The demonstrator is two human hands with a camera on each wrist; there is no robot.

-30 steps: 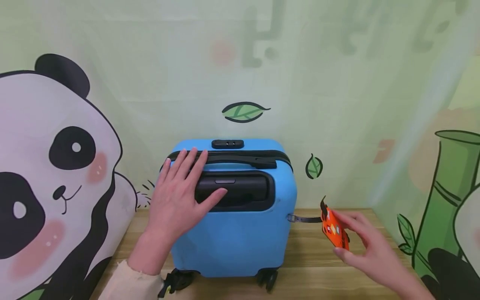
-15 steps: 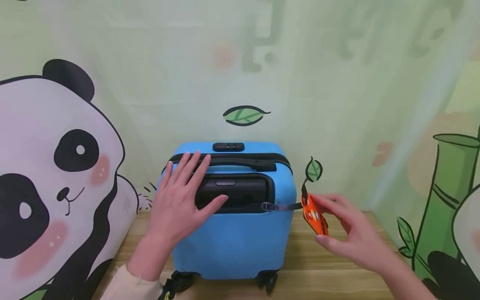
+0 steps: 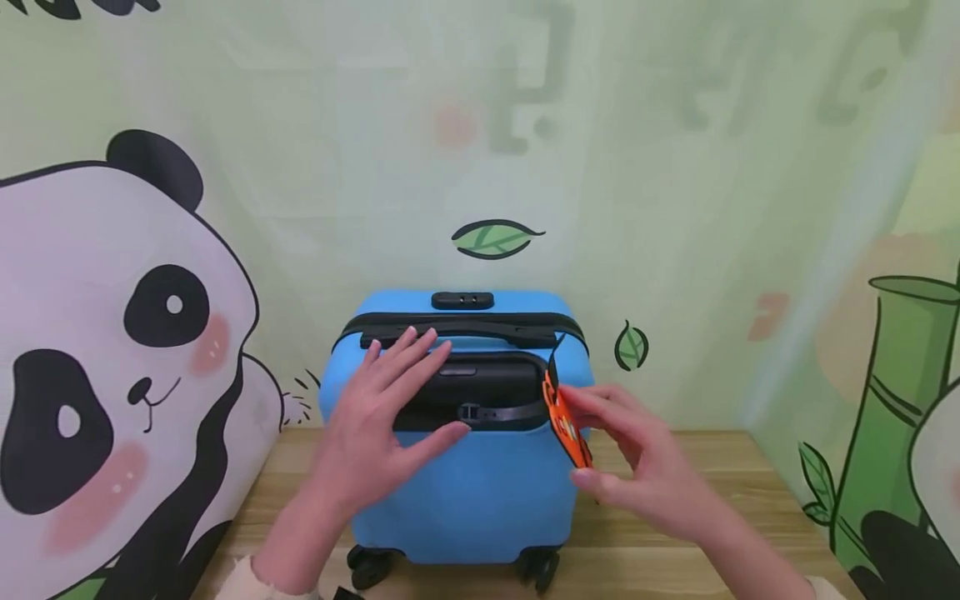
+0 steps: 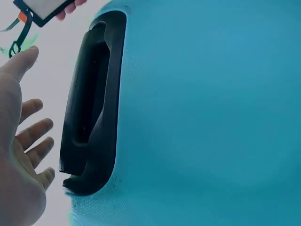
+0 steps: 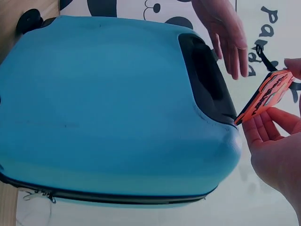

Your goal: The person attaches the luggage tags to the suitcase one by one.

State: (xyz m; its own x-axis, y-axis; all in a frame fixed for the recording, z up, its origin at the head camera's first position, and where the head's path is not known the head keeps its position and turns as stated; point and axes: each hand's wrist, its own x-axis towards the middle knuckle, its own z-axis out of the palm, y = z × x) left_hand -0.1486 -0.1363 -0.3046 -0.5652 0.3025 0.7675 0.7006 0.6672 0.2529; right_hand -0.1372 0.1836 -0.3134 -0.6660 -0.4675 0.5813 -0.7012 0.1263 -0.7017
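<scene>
A small blue suitcase (image 3: 457, 500) stands upright on its wheels. My right hand (image 3: 637, 458) pinches an orange luggage tag (image 3: 567, 425) by its edges, between thumb and fingers, in front of the case's right side. From the tag a dark strap (image 3: 513, 413) with a small buckle stretches leftward, across the black handle recess (image 3: 495, 385) in the head view. My left hand (image 3: 375, 425) is spread with straight fingers near the top left of the case, holding nothing. In the left wrist view, its fingers (image 4: 35, 134) are apart from the black handle (image 4: 101, 103).
The case stands on a wood-grain surface (image 3: 712, 483). Behind it hangs a pale green backdrop (image 3: 675, 208) printed with a panda (image 3: 180, 400), leaves and bamboo. A black lock (image 3: 462, 301) sits on the far top edge of the case, and a zipper pull (image 5: 40, 194) hangs at its side.
My right hand has moved left with the luggage tag, bringing its strap from beside the suitcase to in front of the handle recess. The left hand has shifted slightly right and off the handle.
</scene>
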